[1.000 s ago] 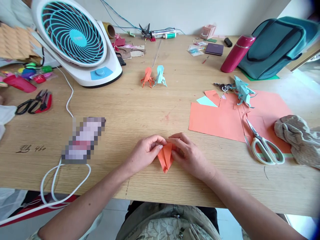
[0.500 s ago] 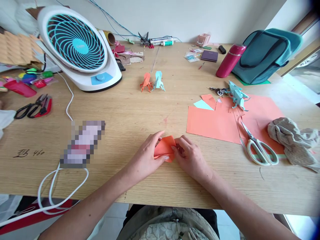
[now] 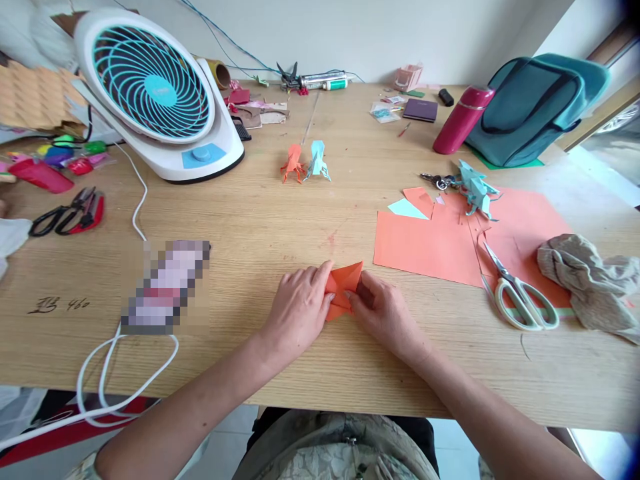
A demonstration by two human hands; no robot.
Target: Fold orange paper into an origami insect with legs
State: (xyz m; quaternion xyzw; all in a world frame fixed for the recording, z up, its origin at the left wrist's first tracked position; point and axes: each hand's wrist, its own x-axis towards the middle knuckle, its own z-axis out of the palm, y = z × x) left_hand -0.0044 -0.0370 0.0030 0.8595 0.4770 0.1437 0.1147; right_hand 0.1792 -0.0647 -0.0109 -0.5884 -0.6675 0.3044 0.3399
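Note:
A small folded piece of orange paper (image 3: 345,280) is held between both hands just above the table, near its front edge. My left hand (image 3: 303,303) grips its left side, thumb on the near face and fingers behind. On the right side my right hand (image 3: 385,310) pinches the paper, its thumb close to the left thumb. Creases and a pointed upper right corner show; the back is hidden by the fingers. Farther off stand an orange paper figure (image 3: 293,164) and a light blue paper figure (image 3: 317,160). A larger blue paper insect (image 3: 476,189) lies to the right.
White-handled scissors (image 3: 525,300) rest on orange sheets (image 3: 425,247) at the right, beside a crumpled cloth (image 3: 590,280). A blurred-out phone (image 3: 167,287) with a white cable is at left. Behind are a fan (image 3: 160,93), a pink bottle (image 3: 463,120) and a teal bag (image 3: 530,113).
The orange paper has been turned, and its pointed corner now sticks up at the right. My left hand's fingers have closed in over its left side; the right hand remains at the right edge.

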